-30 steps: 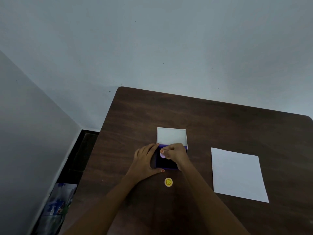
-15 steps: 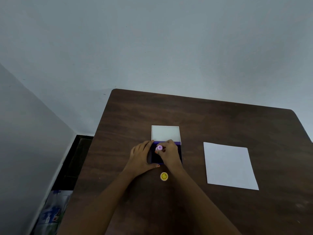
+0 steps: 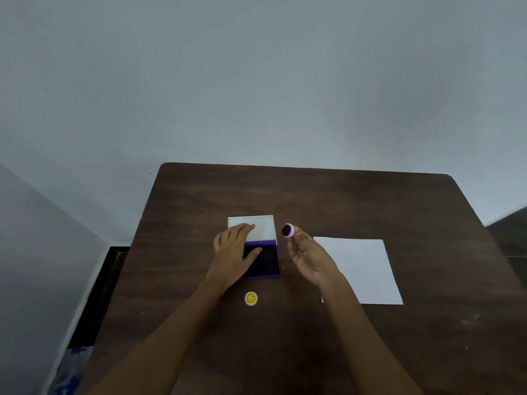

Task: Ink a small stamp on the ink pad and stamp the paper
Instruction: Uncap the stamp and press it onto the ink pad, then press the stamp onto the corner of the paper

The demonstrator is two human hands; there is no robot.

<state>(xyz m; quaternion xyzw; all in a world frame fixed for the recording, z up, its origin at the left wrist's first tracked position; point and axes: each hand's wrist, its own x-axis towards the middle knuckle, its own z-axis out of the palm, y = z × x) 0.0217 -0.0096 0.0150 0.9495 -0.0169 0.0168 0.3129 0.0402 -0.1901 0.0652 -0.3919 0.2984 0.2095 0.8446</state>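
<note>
An open purple ink pad lies on the dark wooden table, its white lid folded back behind it. My left hand rests flat on the pad's left side, thumb on the dark ink surface. My right hand is raised between pad and paper, fingertips holding a small round lilac stamp with its dark inked face turned toward me. A blank white sheet of paper lies to the right.
A small round yellow cap with a smiley face lies on the table just in front of the ink pad. Left of the table, the floor holds a blue-and-white package beside the wall.
My right hand has lifted the stamp off the ink pad and moved right, turning the inked face up. My left hand stays on the pad.
</note>
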